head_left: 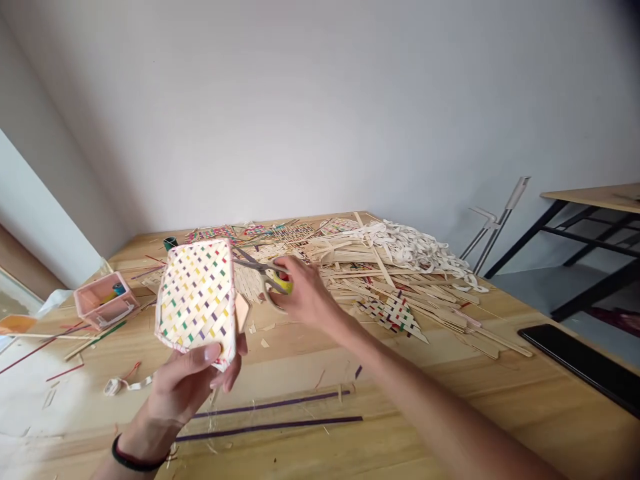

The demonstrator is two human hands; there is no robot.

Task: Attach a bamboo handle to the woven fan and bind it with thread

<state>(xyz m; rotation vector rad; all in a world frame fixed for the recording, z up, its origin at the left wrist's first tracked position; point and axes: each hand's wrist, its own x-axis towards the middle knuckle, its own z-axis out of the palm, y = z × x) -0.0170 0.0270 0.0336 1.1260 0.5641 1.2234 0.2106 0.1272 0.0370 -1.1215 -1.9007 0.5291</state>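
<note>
My left hand (197, 373) pinches the lower right corner of a woven bamboo panel (196, 293), thumb in front and fingers behind. The panel is pale with green, yellow and purple strips and has a pink-and-white bound edge. Behind its right side a flat wooden piece (242, 313) shows in part. My right hand (303, 293) is closed round the yellow-and-grey handles of a pair of scissors (263, 270). The scissors' blades are parted and reach the panel's upper right edge; whether they touch it I cannot tell.
A pink plastic box (107, 303) with spools stands at left. White cloth strips (415, 247) are heaped at the back right, beside bamboo strips and woven pieces (393, 312). Two purple strips (270, 427) lie in front. A black phone (580, 363) lies at the right edge.
</note>
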